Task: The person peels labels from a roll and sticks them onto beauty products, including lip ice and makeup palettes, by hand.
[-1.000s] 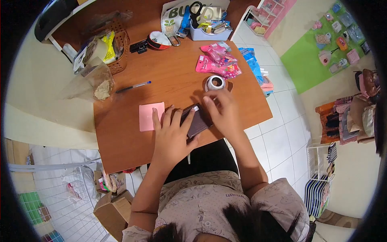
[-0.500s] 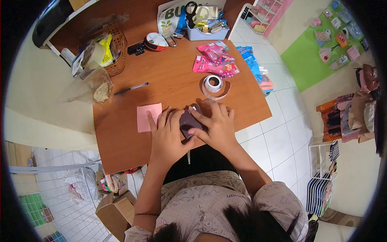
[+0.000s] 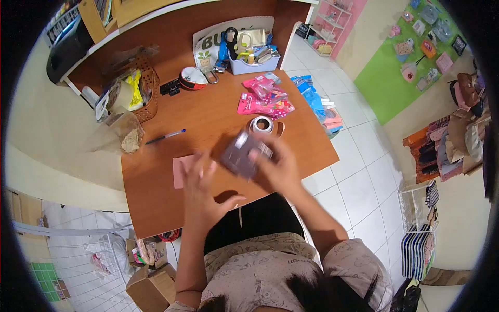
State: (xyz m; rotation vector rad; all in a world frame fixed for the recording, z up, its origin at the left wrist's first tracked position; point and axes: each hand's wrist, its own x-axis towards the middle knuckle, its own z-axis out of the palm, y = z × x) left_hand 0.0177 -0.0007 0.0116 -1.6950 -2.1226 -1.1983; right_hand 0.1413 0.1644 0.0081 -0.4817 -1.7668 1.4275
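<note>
My right hand grips a dark brown, flat box-like item by its right side, raised over the wooden table. A pale patch shows on the item's top, and motion blurs it a little. To the left, my left hand is apart from it, thumb and fingers spread with nothing in them. Partly behind those fingers lies a pink square of paper. Just beyond the dark item stands a roll of white label tape, its far side partly covered by nothing but its loose end trailing right.
A pen lies at left, near a plastic bag of crumbly beige stuff and a wicker basket. Pink packets lie at the back right. Behind them are a light-blue bin of tools and a red-white round pouch.
My right hand has lifted the dark box-like item off the table and tilted it. My left hand has let go of it and opened. The camera view has shifted slightly.
</note>
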